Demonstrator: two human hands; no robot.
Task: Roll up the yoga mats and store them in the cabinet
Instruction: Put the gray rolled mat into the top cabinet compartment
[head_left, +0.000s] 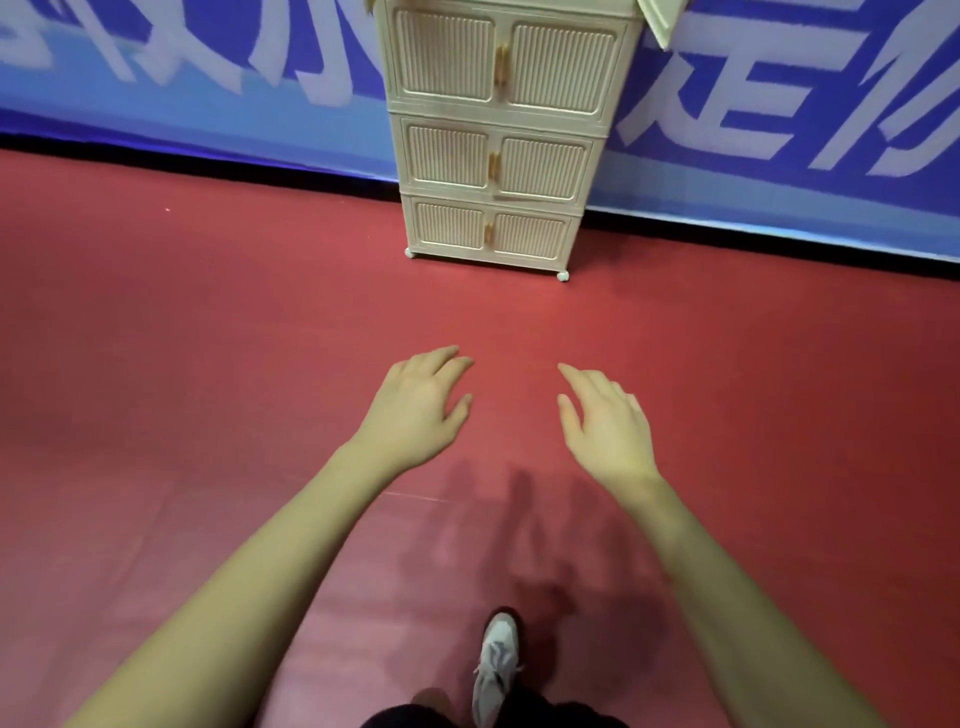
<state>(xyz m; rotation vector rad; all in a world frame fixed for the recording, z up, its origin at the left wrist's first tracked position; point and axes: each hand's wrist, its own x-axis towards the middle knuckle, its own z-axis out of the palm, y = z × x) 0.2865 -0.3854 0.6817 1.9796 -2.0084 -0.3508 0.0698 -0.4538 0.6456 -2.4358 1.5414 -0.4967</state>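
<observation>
A cream cabinet (498, 135) with ribbed double doors stands on small wheels against the far wall. Three tiers with doors closed are in view; a door of a higher tier (662, 18) hangs open at the top edge. My left hand (421, 410) and my right hand (605, 421) are held out in front of me over the red floor, palms down, fingers relaxed and holding nothing. Both hands are well short of the cabinet. No yoga mat is in view.
Red sports floor (208, 364) spreads all around. A blue banner with large white characters (208, 78) runs along the back wall. My foot in a grey-white shoe (498, 660) is at the bottom centre.
</observation>
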